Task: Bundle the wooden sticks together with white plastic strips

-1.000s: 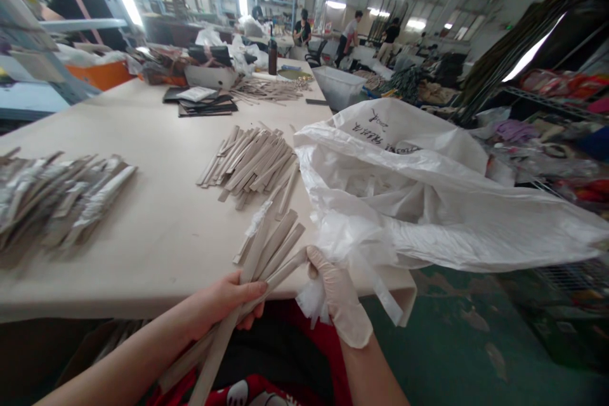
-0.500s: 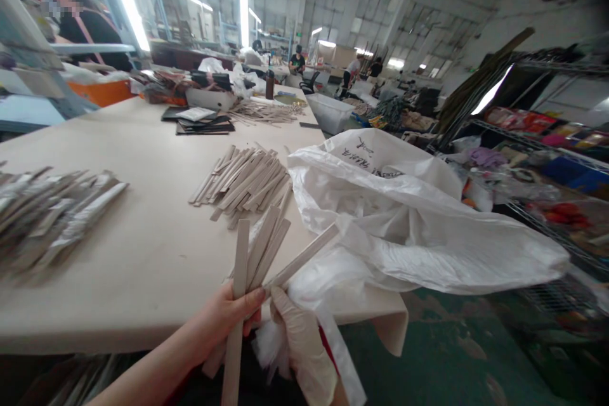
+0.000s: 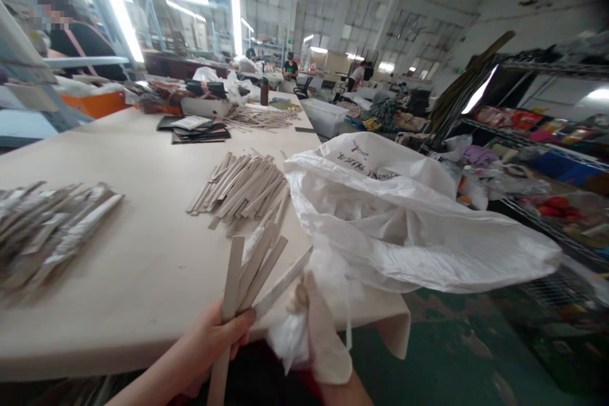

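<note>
My bare left hand (image 3: 223, 330) is closed round several flat beige strips (image 3: 254, 269) that fan out upward over the table's front edge. My right hand (image 3: 321, 330) wears a pale glove. Its fingers are bent round crumpled thin white plastic (image 3: 289, 337), beside the strips and apart from my left hand; the fingertips are blurred. Beyond my hands lies a loose pile of similar beige strips (image 3: 247, 187). A large white plastic bag (image 3: 380, 216) with dark handwriting sits open at the table's right edge, close to my right hand.
More strips, some in white wrapping (image 3: 57, 235), lie at the left of the cream table (image 3: 152, 285). Dark flat pieces (image 3: 200, 133), a brown bottle (image 3: 264, 90) and thin strips sit farther back. Wire shelves (image 3: 547, 171) stand right. Several people are in the background.
My right hand has drawn away from the strips to the right, with white plastic in its fingers. My left hand still holds the strips, slightly lower in view.
</note>
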Motion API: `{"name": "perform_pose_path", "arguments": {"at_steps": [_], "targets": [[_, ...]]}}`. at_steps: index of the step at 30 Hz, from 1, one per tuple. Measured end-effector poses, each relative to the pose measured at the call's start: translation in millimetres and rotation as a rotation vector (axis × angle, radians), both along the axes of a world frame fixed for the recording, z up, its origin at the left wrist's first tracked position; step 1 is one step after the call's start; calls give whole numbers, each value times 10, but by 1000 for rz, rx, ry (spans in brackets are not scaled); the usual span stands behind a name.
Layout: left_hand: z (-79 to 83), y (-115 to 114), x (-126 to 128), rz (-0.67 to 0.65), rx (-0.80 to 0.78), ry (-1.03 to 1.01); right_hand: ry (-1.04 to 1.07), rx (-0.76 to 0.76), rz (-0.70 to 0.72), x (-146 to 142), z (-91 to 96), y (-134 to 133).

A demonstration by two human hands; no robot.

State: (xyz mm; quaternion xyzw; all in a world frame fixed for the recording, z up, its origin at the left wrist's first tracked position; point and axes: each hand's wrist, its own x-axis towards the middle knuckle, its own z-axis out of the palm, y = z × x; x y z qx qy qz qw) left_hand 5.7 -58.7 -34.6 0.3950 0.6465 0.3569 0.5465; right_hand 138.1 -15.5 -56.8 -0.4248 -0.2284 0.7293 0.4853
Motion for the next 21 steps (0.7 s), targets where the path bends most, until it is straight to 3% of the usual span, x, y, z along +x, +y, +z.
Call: {"name": "perform_pose_path", "arguments": {"at_steps": [2, 6, 9, 13, 17, 21], "targets": [[-2, -40, -12, 6, -17, -4, 89, -74, -33, -17, 21, 78], [-23, -4, -109, 112, 9, 25, 217, -169, 81, -153, -27, 146], [32, 163, -309, 128, 67, 126, 295, -116, 59, -100, -67, 211], [125, 456, -576, 229, 54, 206, 492, -186, 130, 113, -13, 310], [82, 593, -781, 263, 32, 223, 475, -254, 143, 214, 51, 272], [63, 535, -988, 387, 109, 229, 436, -263, 93, 195, 50, 224]]}}
